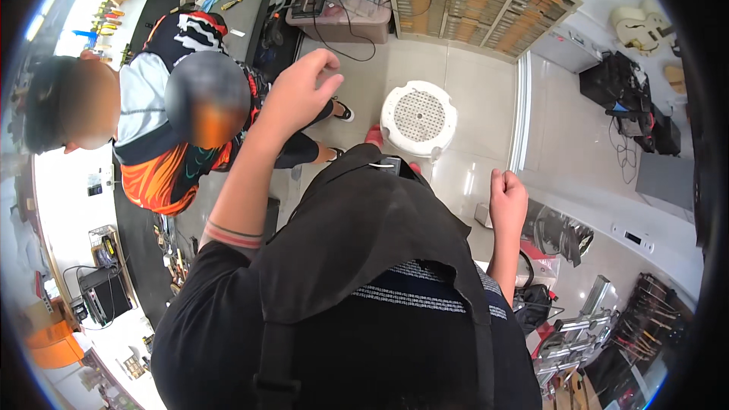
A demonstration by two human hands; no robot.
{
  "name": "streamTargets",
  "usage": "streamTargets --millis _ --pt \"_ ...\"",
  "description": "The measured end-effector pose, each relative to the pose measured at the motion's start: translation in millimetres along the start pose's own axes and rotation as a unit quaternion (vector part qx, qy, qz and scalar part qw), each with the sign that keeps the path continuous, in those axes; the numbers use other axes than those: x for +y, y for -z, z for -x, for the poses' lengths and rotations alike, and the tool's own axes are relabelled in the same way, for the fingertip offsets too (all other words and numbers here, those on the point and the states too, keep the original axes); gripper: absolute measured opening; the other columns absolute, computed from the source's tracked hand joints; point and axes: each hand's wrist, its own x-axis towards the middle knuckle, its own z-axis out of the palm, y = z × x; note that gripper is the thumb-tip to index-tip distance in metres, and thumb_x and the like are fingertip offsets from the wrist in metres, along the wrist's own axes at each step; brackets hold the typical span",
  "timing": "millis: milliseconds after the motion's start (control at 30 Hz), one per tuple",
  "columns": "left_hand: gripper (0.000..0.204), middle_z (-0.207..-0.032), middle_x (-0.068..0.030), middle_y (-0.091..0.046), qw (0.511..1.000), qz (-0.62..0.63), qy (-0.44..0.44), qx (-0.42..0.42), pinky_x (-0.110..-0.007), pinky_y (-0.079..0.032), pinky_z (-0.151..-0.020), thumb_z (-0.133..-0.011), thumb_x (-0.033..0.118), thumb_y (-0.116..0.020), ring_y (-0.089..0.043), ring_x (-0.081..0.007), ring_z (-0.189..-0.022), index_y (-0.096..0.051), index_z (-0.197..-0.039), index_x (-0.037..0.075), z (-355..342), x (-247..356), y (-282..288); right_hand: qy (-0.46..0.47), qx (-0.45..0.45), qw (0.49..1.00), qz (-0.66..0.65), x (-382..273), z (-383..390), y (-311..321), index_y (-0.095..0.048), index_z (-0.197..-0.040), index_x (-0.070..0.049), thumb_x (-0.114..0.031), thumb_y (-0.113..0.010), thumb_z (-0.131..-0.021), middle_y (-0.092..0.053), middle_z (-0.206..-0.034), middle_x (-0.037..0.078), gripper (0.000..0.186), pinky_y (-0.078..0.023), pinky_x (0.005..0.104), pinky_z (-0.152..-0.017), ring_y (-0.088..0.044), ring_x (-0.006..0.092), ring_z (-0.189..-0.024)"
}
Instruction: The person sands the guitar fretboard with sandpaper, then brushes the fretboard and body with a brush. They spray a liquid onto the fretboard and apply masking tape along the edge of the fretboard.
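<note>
My left hand (pixel 305 89) is raised in the air with its thumb and fingers apart and bent. Nothing shows in it. Left of that arm, close by, is a person (pixel 159 182) in an orange, white and black patterned shirt. My right hand (pixel 509 199) hangs at my right side, its fingers curled into a loose fist. No object shows in it, and it touches nothing. I wear a black apron (pixel 364 235). Just beyond my feet, on the tiled floor, stands a round white plastic stool (pixel 418 118) with a perforated top.
A dark workbench (pixel 254 11) with tools runs along the left. Ahead stand a drawer cabinet (pixel 471 7) and a lidded plastic bin (pixel 345 23) with a cable. Black bags (pixel 615 87) and a pale guitar body (pixel 638 26) are at the right; metal clamps (pixel 577 342) at the lower right.
</note>
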Motion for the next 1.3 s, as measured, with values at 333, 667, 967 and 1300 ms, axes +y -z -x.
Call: streamTargets --millis 333,667,967,1300 --pt "0.022 -0.099 -0.0072 -0.074 0.994 0.004 -0.106 0.008 -0.036 -0.058 -0.086 -0.102 0.019 -0.077 -0.073 -0.0201 -0.093 -0.069 -0.114 0.003 -176.5 -16.8 -2.4 0.008 0.037 0.999 0.001 -82.4 -88.4 -27.3 -0.046 -0.080 0.002 -0.031 -0.071 -0.107 -0.044 -0.068 0.018 0.049 -0.042 0.0473 -0.062 -0.037 0.0315 -0.063" --pt "0.007 -0.084 -0.0024 -0.070 0.923 0.180 -0.157 0.300 -0.028 -0.053 -0.073 -0.102 0.004 -0.076 -0.063 -0.0092 -0.078 -0.073 -0.104 -0.001 -448.8 -60.5 124.5 -0.032 -0.004 0.998 0.058 -235.6 -188.6 -102.1 -0.053 -0.080 0.003 -0.027 -0.074 -0.105 -0.054 -0.070 0.021 0.044 -0.044 0.0484 -0.062 -0.048 0.0358 -0.061" --pt "0.010 -0.095 -0.0032 -0.078 0.897 0.185 -0.235 0.325 -0.026 -0.057 -0.083 -0.102 0.007 -0.079 -0.071 -0.0093 -0.088 -0.076 -0.109 0.000 -539.9 -132.0 177.3 0.045 -0.060 0.993 0.087 -354.7 -322.6 -134.7 -0.055 -0.078 0.002 -0.022 -0.074 -0.101 -0.059 -0.073 0.021 0.038 -0.047 0.0512 -0.065 -0.056 0.0422 -0.065" --pt "0.009 -0.088 -0.0051 -0.076 0.920 -0.026 -0.086 0.381 -0.029 -0.056 -0.079 -0.097 0.005 -0.084 -0.071 -0.0114 -0.082 -0.077 -0.102 0.002 -508.5 -170.9 231.7 0.318 -0.208 0.925 -0.008 -449.6 -506.5 -181.7 -0.057 -0.078 0.000 -0.022 -0.072 -0.099 -0.059 -0.075 0.021 0.034 -0.048 0.0510 -0.065 -0.061 0.0432 -0.069"
